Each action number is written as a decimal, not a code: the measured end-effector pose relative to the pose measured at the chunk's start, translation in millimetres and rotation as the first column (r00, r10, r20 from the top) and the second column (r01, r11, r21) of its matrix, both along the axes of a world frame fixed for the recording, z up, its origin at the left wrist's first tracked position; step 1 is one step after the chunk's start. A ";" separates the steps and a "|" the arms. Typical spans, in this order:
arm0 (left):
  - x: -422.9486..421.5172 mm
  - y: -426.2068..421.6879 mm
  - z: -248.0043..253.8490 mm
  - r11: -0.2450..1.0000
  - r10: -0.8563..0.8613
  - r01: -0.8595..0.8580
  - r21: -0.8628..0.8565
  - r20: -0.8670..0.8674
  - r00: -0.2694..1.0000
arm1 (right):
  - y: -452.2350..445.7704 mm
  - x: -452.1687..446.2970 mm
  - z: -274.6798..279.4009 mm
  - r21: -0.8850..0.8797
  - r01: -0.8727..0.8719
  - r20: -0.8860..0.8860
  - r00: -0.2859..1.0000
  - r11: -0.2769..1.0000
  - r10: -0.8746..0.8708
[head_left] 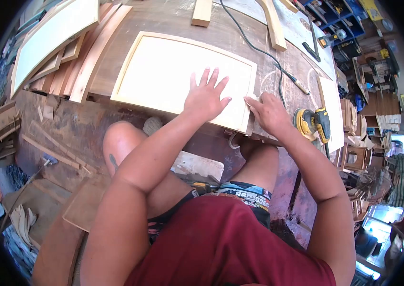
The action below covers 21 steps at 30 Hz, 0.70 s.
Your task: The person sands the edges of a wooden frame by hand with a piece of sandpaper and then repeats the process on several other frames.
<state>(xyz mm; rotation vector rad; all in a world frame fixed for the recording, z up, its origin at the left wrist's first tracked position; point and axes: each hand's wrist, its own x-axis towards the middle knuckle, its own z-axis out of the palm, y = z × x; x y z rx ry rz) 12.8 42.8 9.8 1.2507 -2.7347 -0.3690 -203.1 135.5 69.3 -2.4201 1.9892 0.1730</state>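
A white panel (159,71) with a pale wooden rim lies on the brown workbench (111,64), its near edge at the bench's front. Flat on the panel, right of its middle, rests my left hand (206,97) with fingers spread. At the panel's right edge is my right hand (268,110), its fingers closed round a small pale piece that is mostly hidden; I cannot make out what it is. A yellow and black sander (305,124) stands on the bench just right of my right forearm.
Framed panels (56,40) and wooden boards (98,57) are stacked at the left. A dark cable with a pen-like tool (301,86) crosses the bench behind my right hand. Wooden pieces (274,28) lie at the back, and a pale board (331,112) lies right of the sander.
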 end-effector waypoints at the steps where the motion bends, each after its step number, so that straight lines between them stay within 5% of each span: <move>1: -1.0 -0.1 0.3 1.000 -0.012 0.012 -0.005 0.002 1.000 | -4.4 -4.0 -1.2 -0.009 -0.004 -0.010 1.000 1.000 0.003; 10: -0.3 -0.9 -2.9 1.000 0.007 -0.007 -0.005 -0.008 1.000 | -18.9 -10.1 -7.7 -0.033 0.030 -0.026 0.999 0.999 -0.031; 13: -1.5 0.1 -1.3 1.000 -0.017 0.017 -0.007 -0.015 1.000 | -2.0 -10.7 -0.2 0.016 0.040 0.064 0.997 0.999 -0.041; 16: -3.1 -0.5 -1.9 1.000 -0.011 0.010 -0.006 -0.022 1.000 | -8.8 -19.0 -16.3 -0.005 0.182 0.436 0.885 0.983 -0.162; 17: -3.4 -0.4 -3.7 1.000 -0.008 0.008 -0.015 -0.028 1.000 | -7.3 -23.2 -20.9 -0.012 0.188 0.439 0.883 0.982 -0.164; 19: -1.9 -1.3 -3.7 1.000 -0.009 0.008 -0.025 -0.033 0.999 | -3.1 -16.2 -17.5 0.246 0.434 0.644 0.595 0.867 -0.481; 20: -1.6 -2.1 -3.9 1.000 -0.012 0.012 -0.013 -0.031 0.999 | -1.2 -16.1 -24.4 0.242 0.439 0.645 0.593 0.865 -0.482; 21: -2.1 -2.1 -3.5 1.000 -0.016 0.016 0.000 -0.031 0.999 | 0.7 -13.6 -31.2 0.349 0.474 0.770 0.346 0.808 -0.536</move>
